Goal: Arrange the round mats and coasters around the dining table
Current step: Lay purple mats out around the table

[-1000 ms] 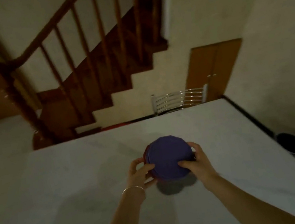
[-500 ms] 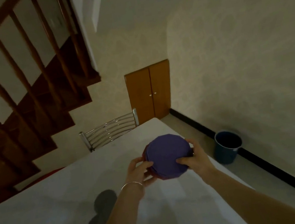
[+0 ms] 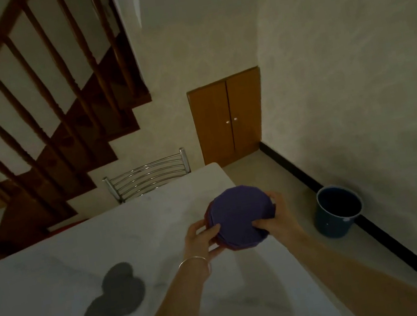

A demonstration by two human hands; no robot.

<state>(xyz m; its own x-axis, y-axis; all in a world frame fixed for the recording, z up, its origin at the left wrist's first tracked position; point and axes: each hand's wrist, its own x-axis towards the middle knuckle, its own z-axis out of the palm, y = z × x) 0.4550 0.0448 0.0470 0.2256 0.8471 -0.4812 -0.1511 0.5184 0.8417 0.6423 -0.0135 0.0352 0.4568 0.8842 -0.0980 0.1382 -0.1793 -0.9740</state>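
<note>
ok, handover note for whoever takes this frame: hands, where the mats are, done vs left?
Left hand: grips the left edge of the stack of round mats, thumb on top.
Right hand: grips the right edge of the same stack.
The stack, purple mat on top with reddish ones under it, is held above the table near its far right corner.
Gray mats lie overlapping on the table to the left, by the near edge; how many, I cannot tell.
Done: only those gray mats are down.
Left: set out the whole held stack around the table; the place by the metal chair has no mat yet.
</note>
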